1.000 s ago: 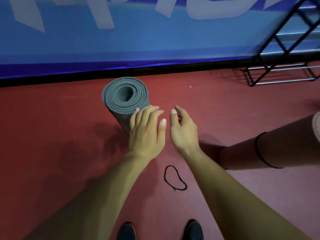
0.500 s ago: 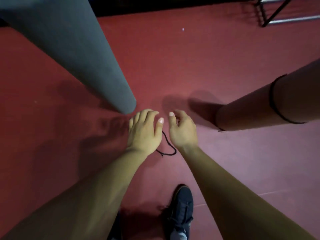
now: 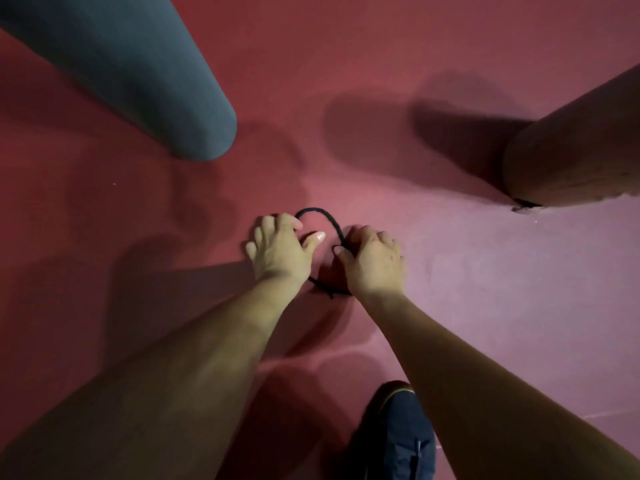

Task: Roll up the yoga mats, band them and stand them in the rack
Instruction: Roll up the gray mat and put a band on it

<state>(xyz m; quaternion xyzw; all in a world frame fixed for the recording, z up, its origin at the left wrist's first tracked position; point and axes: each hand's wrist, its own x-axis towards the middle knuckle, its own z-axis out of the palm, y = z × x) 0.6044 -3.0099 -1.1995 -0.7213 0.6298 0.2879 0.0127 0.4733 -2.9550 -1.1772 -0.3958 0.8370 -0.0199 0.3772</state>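
Note:
A thin black band (image 3: 322,216) lies as a loop on the red floor between my hands. My right hand (image 3: 374,263) has its fingers curled over the loop's right side, and the band runs under its thumb. My left hand (image 3: 278,252) is pressed down on the loop's left end, fingertips bent and thumb held apart. Whether the left hand is gripping the band is unclear. A grey rolled mat (image 3: 145,74) stands on end at the upper left. A brown rolled mat (image 3: 575,150) stands at the right edge.
My dark shoe (image 3: 398,438) is planted at the bottom, just below my right forearm. The red floor (image 3: 346,46) stretches open between the two standing mats. The rack is out of view.
The view has tilted down and closer to the floor. Both hands dropped from the grey mat to the band, and the right hand closed over it. The rack left the view.

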